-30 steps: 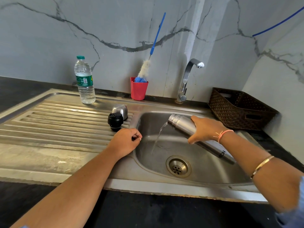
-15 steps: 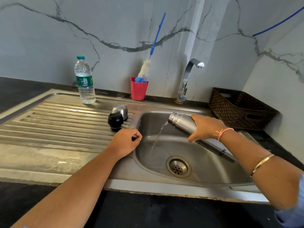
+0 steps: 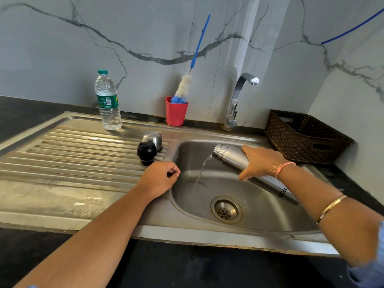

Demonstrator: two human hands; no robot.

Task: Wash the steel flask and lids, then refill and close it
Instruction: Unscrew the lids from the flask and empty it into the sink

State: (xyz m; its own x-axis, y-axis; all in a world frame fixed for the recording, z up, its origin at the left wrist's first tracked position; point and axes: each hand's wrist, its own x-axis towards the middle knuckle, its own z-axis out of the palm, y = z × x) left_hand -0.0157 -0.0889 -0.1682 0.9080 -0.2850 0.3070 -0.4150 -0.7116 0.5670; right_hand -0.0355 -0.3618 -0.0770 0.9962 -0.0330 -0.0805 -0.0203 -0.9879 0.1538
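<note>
R hand (image 3: 260,163) is gripping the steel flask (image 3: 230,157) round its upper body, fingers wrapping over the top and thumb reaching underneath. The flask is hanging tilted over the sink basin (image 3: 259,206). Its long axis is running diagonally, w/ the open mouth pointing left & away from the person and the base pointing back toward the right forearm. A thin stream of water (image 3: 202,171) is running out of the mouth and falling into the basin, landing left of the drain (image 3: 226,209).

L hand (image 3: 160,177) is resting on the sink rim btwn the drainboard (image 3: 72,154) and the basin. Its fingers are curling into a loose fist, thumb lying against the index finger, holding nothing visible.

Just beyond the L hand, 2 lids are sitting at the right end of the drainboard, near the basin edge: 1 black inner lid (image 3: 146,151) and 1 steel cap (image 3: 152,138) right behind it. Whether they are touching, can't tell.

Further out:
- 1 plastic water bottle (image 3: 108,102) w/ green cap & label is standing upright at the back of the drainboard.
- 1 red cup (image 3: 176,114) is standing by the wall, holding 1 bottle brush (image 3: 184,86) w/ its blue handle leaning up to the right.
- 1 tap (image 3: 239,96) is rising behind the basin.
- 1 brown woven basket (image 3: 301,138) is sitting on the dark counter right of the sink.
</note>
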